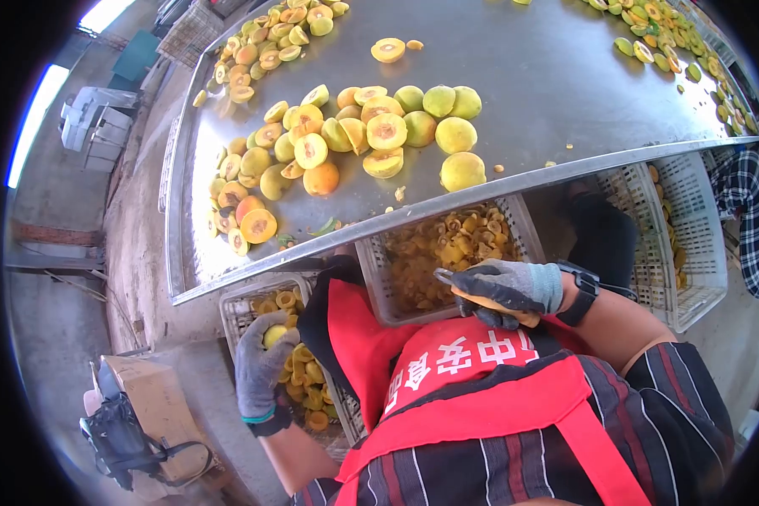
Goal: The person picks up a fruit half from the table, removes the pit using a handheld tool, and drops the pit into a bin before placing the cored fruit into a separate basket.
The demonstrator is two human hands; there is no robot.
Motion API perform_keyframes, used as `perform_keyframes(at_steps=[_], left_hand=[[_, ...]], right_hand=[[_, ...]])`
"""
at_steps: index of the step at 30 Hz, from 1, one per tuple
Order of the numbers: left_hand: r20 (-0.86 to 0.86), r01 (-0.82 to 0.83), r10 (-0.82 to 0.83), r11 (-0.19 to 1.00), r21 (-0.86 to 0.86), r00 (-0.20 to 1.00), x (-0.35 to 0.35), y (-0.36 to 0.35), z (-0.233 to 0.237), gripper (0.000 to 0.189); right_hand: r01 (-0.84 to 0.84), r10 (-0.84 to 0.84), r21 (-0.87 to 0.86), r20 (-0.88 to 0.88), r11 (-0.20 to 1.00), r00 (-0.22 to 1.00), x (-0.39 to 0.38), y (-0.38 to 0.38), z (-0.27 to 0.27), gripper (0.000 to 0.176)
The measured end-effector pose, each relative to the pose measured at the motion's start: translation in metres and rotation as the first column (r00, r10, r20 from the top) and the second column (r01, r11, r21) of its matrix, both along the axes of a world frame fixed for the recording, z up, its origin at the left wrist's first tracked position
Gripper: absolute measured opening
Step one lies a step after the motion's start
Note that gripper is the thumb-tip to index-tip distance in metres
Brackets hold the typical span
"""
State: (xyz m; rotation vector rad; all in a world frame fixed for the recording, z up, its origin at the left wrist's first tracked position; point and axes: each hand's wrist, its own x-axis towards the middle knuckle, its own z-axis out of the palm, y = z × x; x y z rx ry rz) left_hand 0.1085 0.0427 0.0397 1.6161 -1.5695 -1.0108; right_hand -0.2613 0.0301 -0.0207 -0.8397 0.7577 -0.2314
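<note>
My left hand (264, 364), in a grey glove, is curled around a yellow peach half (275, 336) above the left crate (234, 310). Peach halves (308, 379) with hollowed centres lie in that crate. In a grey and black glove, my right hand (508, 291) grips a pitting tool (444, 275) with a small metal end and what looks like a wooden handle; its exact shape is partly hidden by the fingers. That hand is over the near edge of the middle crate (533, 232), which holds orange-yellow peach scraps (455, 244).
A metal table (548, 93) with a raised rim carries piles of whole and halved peaches (312, 148). At the right stand white crates (700, 244) near another person's plaid sleeve (744, 202). A cardboard box (156, 396) and a black bag (122, 434) sit on the floor at left.
</note>
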Motion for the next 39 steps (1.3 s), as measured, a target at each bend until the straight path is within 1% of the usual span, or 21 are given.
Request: perform_keyframes(at_steps=[1,2,3,5,7,9,12,14,19,21,22,23,24,25,28,30,32,36,37,38,39], left_hand=[[0.347,0.014,-0.022,1.000,0.026,0.938,0.012,0.000,0.005,0.048],[0.649,0.016,-0.047,0.998,0.053,0.759,0.018,0.002,0.010,0.046],[0.518,-0.051,0.018,0.998,0.048,0.855,0.005,-0.012,0.017,0.047],[0.498,-0.036,0.113,0.986,-0.162,0.860,-0.008,-0.055,0.005,0.048],[0.479,0.042,0.092,0.964,-0.263,0.873,-0.041,-0.107,-0.007,0.058],[0.568,-0.061,0.122,0.990,-0.124,0.814,-0.073,-0.153,-0.019,0.072],[0.684,0.032,0.047,0.994,-0.102,0.728,-0.092,-0.200,-0.050,0.086],[0.855,-0.009,-0.070,0.996,0.086,0.514,-0.118,-0.198,-0.037,0.090],[0.845,0.030,-0.042,0.999,0.031,0.534,-0.100,-0.194,-0.048,0.080],[0.651,0.082,-0.088,0.996,0.040,0.754,-0.093,-0.178,-0.042,0.062],[0.654,0.087,-0.095,0.995,0.044,0.751,-0.089,-0.171,-0.042,0.062],[0.253,-0.014,-0.014,0.994,0.108,0.967,-0.083,-0.163,-0.042,0.052],[-0.190,-0.079,0.119,0.975,0.207,0.975,-0.076,-0.157,-0.042,0.042],[-0.532,-0.008,0.133,0.973,0.231,0.836,-0.067,-0.151,-0.045,0.031],[-0.594,-0.051,0.158,0.980,0.194,0.789,-0.063,-0.137,-0.048,0.030],[-0.502,-0.066,0.128,0.988,0.140,0.855,-0.085,-0.132,-0.046,0.033],[-0.091,0.220,-0.216,0.975,0.035,0.972,-0.110,-0.130,-0.041,0.040],[0.006,0.355,-0.355,0.935,-0.009,0.935,-0.152,-0.141,-0.060,0.050],[0.338,0.371,-0.328,0.926,-0.071,0.882,-0.168,-0.136,-0.041,0.054],[0.630,0.404,-0.242,0.907,-0.124,0.738,-0.180,-0.135,-0.031,0.058],[0.660,0.409,-0.204,0.896,-0.171,0.723,-0.186,-0.139,-0.034,0.065]], right_hand=[[0.015,-0.015,0.029,0.002,0.999,1.000,-0.002,0.000,-0.003,0.052],[0.026,-0.026,0.055,0.004,0.998,1.000,-0.002,-0.001,-0.004,0.054],[0.036,-0.034,0.076,-0.024,0.996,0.999,0.000,-0.004,-0.002,0.054],[0.062,-0.061,0.049,-0.021,0.997,0.998,0.005,-0.005,0.002,0.053],[0.110,-0.110,0.025,0.025,0.994,0.994,0.008,-0.004,0.000,0.050],[0.111,-0.111,-0.006,-0.021,0.994,0.994,0.007,-0.001,0.012,0.050],[0.109,-0.115,-0.061,-0.092,0.992,0.989,0.000,0.005,0.010,0.051],[0.204,-0.205,-0.021,-0.098,0.979,0.974,-0.004,0.010,0.007,0.052],[0.209,-0.209,-0.010,-0.073,0.978,0.975,-0.007,0.008,0.006,0.048],[0.202,-0.206,-0.057,-0.085,0.978,0.975,-0.006,0.008,0.013,0.052],[0.208,-0.212,-0.052,-0.081,0.977,0.974,-0.006,0.008,0.012,0.052],[0.210,-0.215,-0.073,-0.081,0.975,0.973,-0.006,0.008,0.010,0.051],[0.210,-0.218,-0.097,-0.079,0.973,0.973,-0.005,0.006,0.009,0.051],[0.212,-0.219,-0.098,-0.074,0.972,0.973,-0.005,0.004,0.007,0.051],[0.264,-0.263,-0.081,0.020,0.961,0.965,0.000,-0.001,0.002,0.046],[0.295,-0.292,-0.084,0.047,0.952,0.955,0.005,-0.007,0.003,0.041],[0.273,-0.274,-0.049,-0.012,0.961,0.962,0.007,-0.010,0.002,0.037],[0.298,-0.298,-0.075,0.013,0.952,0.954,0.005,-0.006,-0.001,0.040],[0.285,-0.287,-0.084,-0.015,0.955,0.958,0.003,-0.003,-0.001,0.042],[0.289,-0.292,-0.085,-0.021,0.954,0.956,0.001,-0.001,-0.001,0.042],[0.287,-0.292,-0.078,-0.061,0.955,0.954,-0.002,0.000,-0.001,0.044]])
